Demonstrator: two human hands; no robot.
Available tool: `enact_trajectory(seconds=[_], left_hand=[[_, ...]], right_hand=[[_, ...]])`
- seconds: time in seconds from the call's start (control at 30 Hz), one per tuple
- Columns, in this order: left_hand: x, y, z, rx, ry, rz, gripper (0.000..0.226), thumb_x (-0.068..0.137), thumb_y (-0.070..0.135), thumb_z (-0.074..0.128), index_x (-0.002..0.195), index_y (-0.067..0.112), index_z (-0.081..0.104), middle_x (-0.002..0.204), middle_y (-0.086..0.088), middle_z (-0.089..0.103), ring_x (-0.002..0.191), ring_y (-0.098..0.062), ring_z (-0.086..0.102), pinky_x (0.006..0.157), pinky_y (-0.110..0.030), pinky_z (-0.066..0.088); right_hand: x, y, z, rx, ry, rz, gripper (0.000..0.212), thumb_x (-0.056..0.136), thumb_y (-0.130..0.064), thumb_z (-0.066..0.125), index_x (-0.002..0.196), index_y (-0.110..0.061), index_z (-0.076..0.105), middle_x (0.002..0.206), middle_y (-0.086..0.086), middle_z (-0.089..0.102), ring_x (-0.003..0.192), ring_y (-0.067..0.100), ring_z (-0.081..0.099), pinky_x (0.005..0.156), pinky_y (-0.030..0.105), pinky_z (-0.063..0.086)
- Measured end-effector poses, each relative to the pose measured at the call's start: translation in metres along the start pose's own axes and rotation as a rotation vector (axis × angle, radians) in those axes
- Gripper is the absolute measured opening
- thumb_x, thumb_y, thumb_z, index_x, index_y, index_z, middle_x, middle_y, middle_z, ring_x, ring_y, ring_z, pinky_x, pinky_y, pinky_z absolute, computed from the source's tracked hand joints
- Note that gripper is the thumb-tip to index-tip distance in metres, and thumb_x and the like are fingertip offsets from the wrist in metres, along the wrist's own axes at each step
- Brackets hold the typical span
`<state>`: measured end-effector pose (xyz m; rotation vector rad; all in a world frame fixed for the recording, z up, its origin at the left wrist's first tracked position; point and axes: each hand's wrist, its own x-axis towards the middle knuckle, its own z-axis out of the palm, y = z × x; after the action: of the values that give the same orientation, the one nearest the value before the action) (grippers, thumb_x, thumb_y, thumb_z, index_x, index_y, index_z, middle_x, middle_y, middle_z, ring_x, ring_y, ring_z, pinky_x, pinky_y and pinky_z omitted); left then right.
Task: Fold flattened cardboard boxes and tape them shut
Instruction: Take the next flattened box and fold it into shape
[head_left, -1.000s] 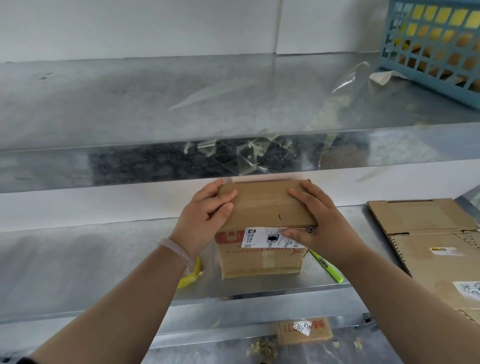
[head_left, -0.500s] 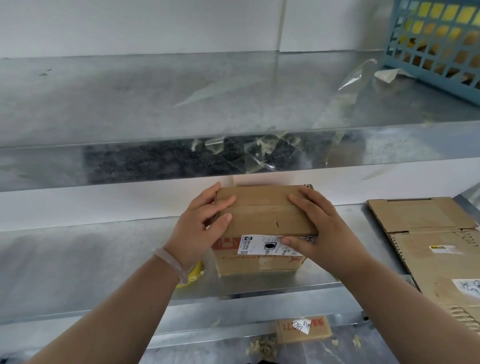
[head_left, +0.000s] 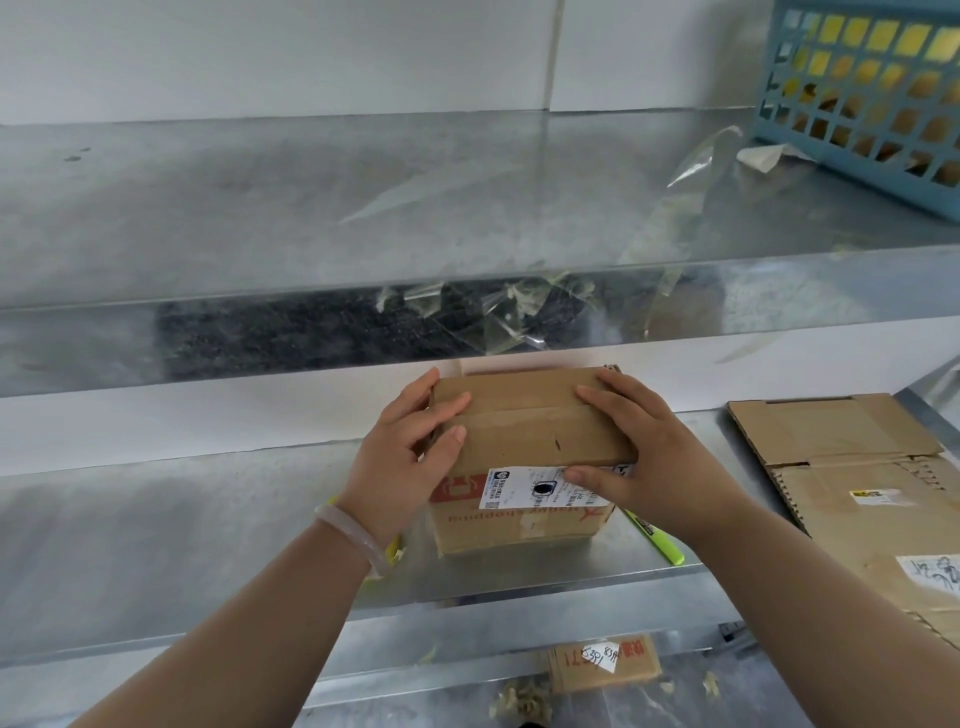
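Found 1 box (head_left: 524, 441) standing on the lower shelf (head_left: 182, 519), close to the front edge, at 6 o'clock from frame centre. Noted top flaps down flat, with a band running from 9 to 3 o'clock along the seam. Noted 1 white label (head_left: 524, 488) on the near face, just under the top edge.

Recorded left hand (head_left: 400, 467) at the box's 9 o'clock side. Fingers slightly apart and nearly straight, laid over the top's left edge and pressing down, clamped on nothing. Logged 1 pale bracelet (head_left: 353, 535) on that wrist. Spotted a yellow object (head_left: 396, 545) mostly hidden behind the wrist; cannot tell what it is.

Recorded right hand (head_left: 654, 467) at the box's 3 o'clock side. Fingers close together and flat on the top, with the thumb stretched onto the label.

Logged 1 yellow-green marker (head_left: 654, 540) lying on the shelf at the box's 5 o'clock, partly under the right wrist. Logged flat cardboard (head_left: 857, 493) at the box's 3 o'clock, well apart from it.

Noted upper shelf (head_left: 260, 208) at 12 o'clock, with tape scraps (head_left: 493, 317) stuck to its front lip. Noted 1 blue basket (head_left: 857, 104) on it at 2 o'clock. Noted 1 cardboard piece (head_left: 602, 662) on the floor at 6 o'clock.
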<state>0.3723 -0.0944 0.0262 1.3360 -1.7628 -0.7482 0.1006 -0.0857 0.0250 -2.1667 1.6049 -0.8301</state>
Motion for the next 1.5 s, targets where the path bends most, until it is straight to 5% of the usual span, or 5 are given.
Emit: enact_trajectory(seconds=[0.27,0.6,0.77,1.43,1.5], left_hand=[[0.012,0.008,-0.001,0.048,-0.015,-0.069,0.029,0.093,0.033,0.057,0.117,0.047,0.059,0.148,0.019,0.035,0.126,0.011,0.03,0.112,-0.03,0.033],[-0.002,0.006,0.001,0.058,0.062,-0.064,0.029,0.094,0.031,0.055,0.12,0.043,0.062,0.141,0.024,0.037,0.121,0.019,0.032,0.111,-0.025,0.032],[-0.004,-0.001,0.009,0.064,0.085,0.02,0.031,0.093,0.022,0.06,0.121,0.035,0.063,0.144,0.02,0.035,0.121,0.028,0.025,0.102,0.002,0.019],[0.002,0.002,0.01,0.09,0.037,0.03,0.033,0.096,0.018,0.055,0.124,0.033,0.062,0.148,0.016,0.032,0.12,0.03,0.022,0.099,0.005,0.016],[-0.004,0.0,0.008,0.128,0.003,0.064,0.033,0.095,0.031,0.054,0.127,0.037,0.058,0.151,0.016,0.029,0.127,0.024,0.021,0.105,-0.001,0.017]], right_hand=[[0.004,-0.005,-0.005,-0.01,0.017,0.024,0.094,0.063,-0.08,0.055,0.144,-0.031,0.045,0.156,-0.012,0.028,0.143,0.002,0.025,0.113,0.025,0.027],[0.001,-0.007,-0.005,0.027,-0.003,0.036,0.091,0.062,-0.076,0.06,0.141,-0.033,0.048,0.152,-0.019,0.032,0.139,-0.003,0.029,0.112,0.021,0.028],[-0.003,0.0,0.001,0.022,0.026,-0.016,0.089,0.064,-0.07,0.064,0.141,-0.027,0.049,0.154,-0.014,0.033,0.14,0.003,0.03,0.113,0.024,0.028],[-0.005,0.01,0.004,-0.01,0.071,-0.075,0.084,0.073,-0.072,0.059,0.14,-0.022,0.052,0.153,-0.008,0.036,0.14,0.013,0.037,0.113,0.041,0.039],[-0.007,0.011,0.001,-0.014,0.064,-0.086,0.085,0.072,-0.074,0.057,0.14,-0.024,0.051,0.154,-0.01,0.036,0.141,0.011,0.036,0.113,0.039,0.038]])
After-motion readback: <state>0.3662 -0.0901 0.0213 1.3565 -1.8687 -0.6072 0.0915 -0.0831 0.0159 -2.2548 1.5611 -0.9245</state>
